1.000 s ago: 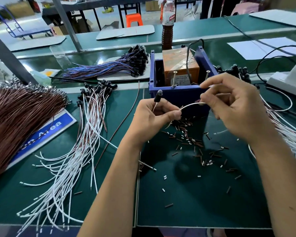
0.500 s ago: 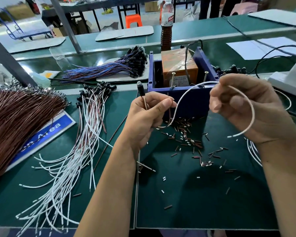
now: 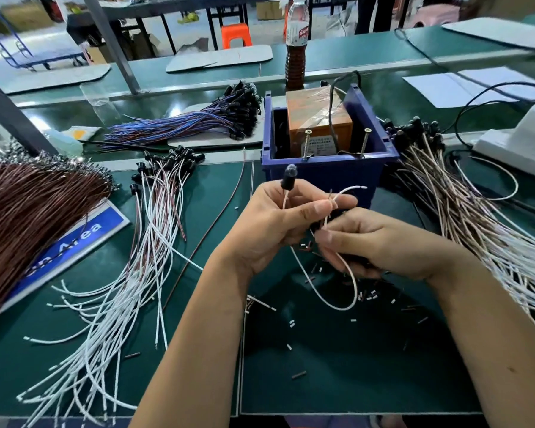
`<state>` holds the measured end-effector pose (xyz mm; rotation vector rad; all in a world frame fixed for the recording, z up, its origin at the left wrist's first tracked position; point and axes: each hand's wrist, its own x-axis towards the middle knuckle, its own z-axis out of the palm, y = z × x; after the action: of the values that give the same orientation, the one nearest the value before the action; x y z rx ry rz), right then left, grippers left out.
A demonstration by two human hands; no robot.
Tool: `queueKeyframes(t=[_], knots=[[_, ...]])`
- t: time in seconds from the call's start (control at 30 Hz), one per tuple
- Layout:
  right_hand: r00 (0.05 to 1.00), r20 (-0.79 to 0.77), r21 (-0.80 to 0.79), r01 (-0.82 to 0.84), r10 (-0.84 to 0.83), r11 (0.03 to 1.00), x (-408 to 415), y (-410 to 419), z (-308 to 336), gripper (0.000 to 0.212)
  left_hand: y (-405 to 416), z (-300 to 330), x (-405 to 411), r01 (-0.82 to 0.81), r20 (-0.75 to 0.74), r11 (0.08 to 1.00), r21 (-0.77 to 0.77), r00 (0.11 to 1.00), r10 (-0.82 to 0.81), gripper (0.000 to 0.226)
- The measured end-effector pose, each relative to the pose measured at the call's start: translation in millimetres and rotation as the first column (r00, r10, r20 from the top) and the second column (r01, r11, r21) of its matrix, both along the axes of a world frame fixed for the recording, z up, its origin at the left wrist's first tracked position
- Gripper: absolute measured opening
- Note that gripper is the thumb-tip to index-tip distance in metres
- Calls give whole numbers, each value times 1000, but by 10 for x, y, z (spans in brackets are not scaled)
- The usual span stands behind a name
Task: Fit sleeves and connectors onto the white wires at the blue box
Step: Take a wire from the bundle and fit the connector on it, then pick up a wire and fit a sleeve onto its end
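At frame centre, the left hand (image 3: 269, 223) pinches the black connector (image 3: 288, 176) lead and the right hand (image 3: 380, 242) pinches the white wire (image 3: 349, 273) below the blue box (image 3: 328, 174).

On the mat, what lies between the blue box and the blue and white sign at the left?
In the head view, between the blue box and the sign lies a fanned bundle of white and brown wires with black connectors, plus one loose brown wire.

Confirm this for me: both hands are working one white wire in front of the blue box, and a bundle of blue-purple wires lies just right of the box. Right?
Not quite. In the head view the blue-purple bundle lies left of the blue box, not right. Both hands, left and right, do work one white wire in front of it.
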<state>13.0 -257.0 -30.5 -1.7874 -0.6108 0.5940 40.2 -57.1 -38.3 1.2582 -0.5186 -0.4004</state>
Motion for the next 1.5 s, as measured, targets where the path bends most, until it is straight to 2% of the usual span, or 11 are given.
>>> queueKeyframes(t=[0.3,0.4,0.47,0.57,0.67,0.9,1.03,1.1,1.17,1.3,1.5], knots=[[999,-30,-38,11,-12,999,30,-45,-49,41,-37,-41,40,-91,-27,996,24,995,92,15],[962,21,155,267,-273,951,83,-80,-34,19,-28,-42,53,-123,-75,992,-19,990,121,12],[903,39,303,397,-428,866,129,-79,-44,25,-18,-47,69,-145,-97,989,-36,985,141,11],[867,44,435,431,-496,791,130,-28,-80,31,-6,-67,87,-133,-94,991,-26,987,130,12],[798,120,407,503,-590,762,133,-10,-84,20,1,-94,90,-92,-107,996,-18,990,90,9],[706,321,357,528,-632,771,103,-9,-107,20,-31,-104,86,-62,-101,998,-18,993,60,7],[635,299,433,575,-712,694,86,-27,-83,24,-17,-60,64,-78,-78,993,-86,994,71,15],[648,256,446,580,-718,682,92,-26,-75,20,1,-37,56,-92,-60,987,-131,995,85,17],[727,174,427,552,-664,716,90,21,-72,18,-10,-28,49,-117,-61,982,-145,992,110,21],[917,-27,385,376,-397,843,54,149,-80,46,-94,-35,15,-194,-35,972,-133,981,191,15],[915,15,414,361,-403,836,25,173,-106,33,-111,-22,-8,-207,0,964,-170,978,210,12]])
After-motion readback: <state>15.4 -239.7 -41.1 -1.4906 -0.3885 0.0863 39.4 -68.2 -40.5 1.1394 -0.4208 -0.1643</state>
